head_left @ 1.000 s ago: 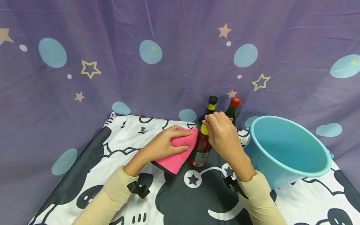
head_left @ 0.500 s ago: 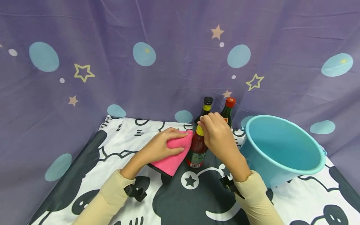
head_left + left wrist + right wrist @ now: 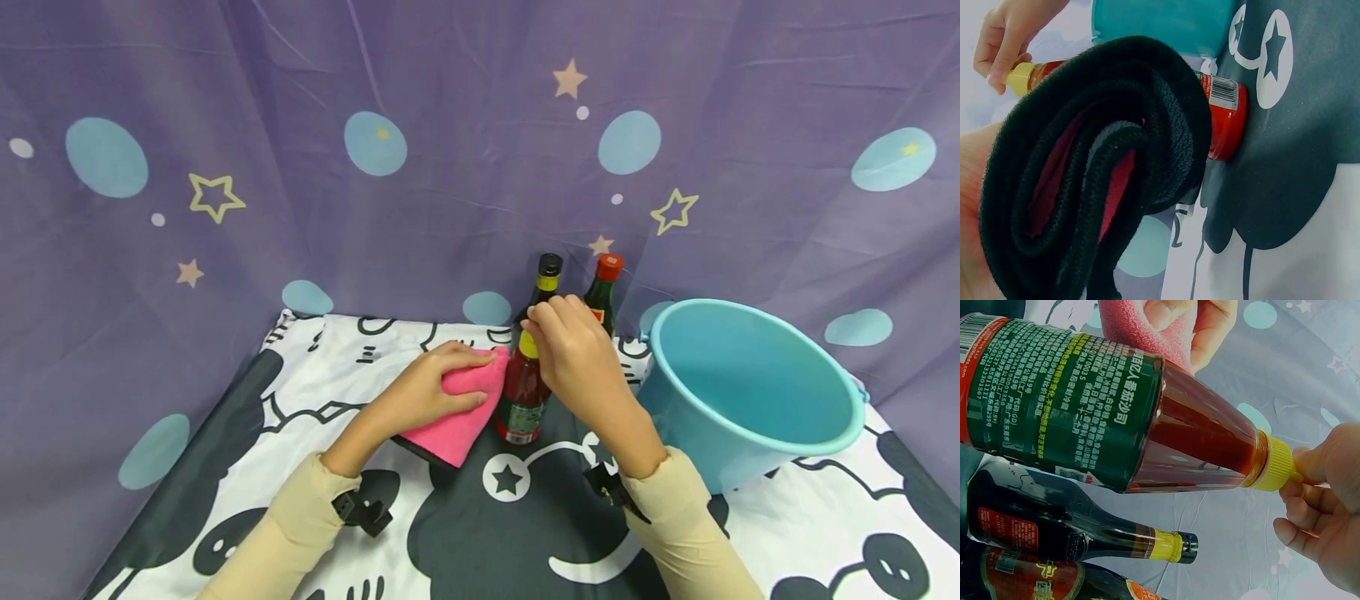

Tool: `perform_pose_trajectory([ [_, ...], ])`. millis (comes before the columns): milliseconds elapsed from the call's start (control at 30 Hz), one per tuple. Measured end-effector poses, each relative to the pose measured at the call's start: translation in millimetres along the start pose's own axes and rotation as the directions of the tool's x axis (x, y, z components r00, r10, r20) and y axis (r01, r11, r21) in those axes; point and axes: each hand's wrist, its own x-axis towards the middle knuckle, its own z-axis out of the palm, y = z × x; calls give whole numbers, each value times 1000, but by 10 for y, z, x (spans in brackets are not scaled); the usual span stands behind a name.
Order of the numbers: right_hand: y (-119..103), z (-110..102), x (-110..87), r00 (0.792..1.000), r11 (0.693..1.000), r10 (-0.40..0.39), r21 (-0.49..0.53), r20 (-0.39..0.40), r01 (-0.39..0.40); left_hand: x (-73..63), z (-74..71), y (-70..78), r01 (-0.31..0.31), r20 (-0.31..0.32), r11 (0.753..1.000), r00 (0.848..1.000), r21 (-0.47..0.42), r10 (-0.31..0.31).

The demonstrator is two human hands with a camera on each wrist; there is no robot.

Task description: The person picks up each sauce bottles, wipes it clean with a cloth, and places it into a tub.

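A ketchup bottle [image 3: 522, 396] with a green label and yellow cap [image 3: 1275, 464] stands on the patterned cloth. My right hand [image 3: 585, 358] pinches the tip of that cap between thumb and fingers, clearest in the right wrist view. To the bottle's left, my left hand [image 3: 427, 390] grips a folded pink cloth [image 3: 457, 425], its edge close against the bottle. In the left wrist view, the cloth's dark rolled folds [image 3: 1172, 119] hide the middle of the bottle. Whether the cloth touches the glass is hard to tell.
Behind the ketchup stand a dark sauce bottle [image 3: 548, 283] with a black cap and a green bottle [image 3: 601, 293] with a red cap. A light blue bucket [image 3: 697, 417] is at the right. A purple curtain [image 3: 450, 208] hangs at the back.
The head view has shifted slightly, so everything appears a little further left. Both hands keep their places on the cloth and the bottle cap, with no clear movement.
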Motion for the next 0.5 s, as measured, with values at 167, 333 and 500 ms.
perform_pose_trajectory([
  [167, -4, 17, -8, 1000, 1000, -2, -2, -3, 2, -16, 8, -8, -1, 2, 1000, 1000, -2, 1],
  [333, -6, 10, -4, 1000, 1000, 1, -8, 7, -1, -13, 21, -29, -9, -4, 1000, 1000, 3, 9],
  [500, 2, 4, 6, 1000, 1000, -2, -15, -3, 2, 1, 43, -55, -1, -4, 1000, 1000, 22, 1],
])
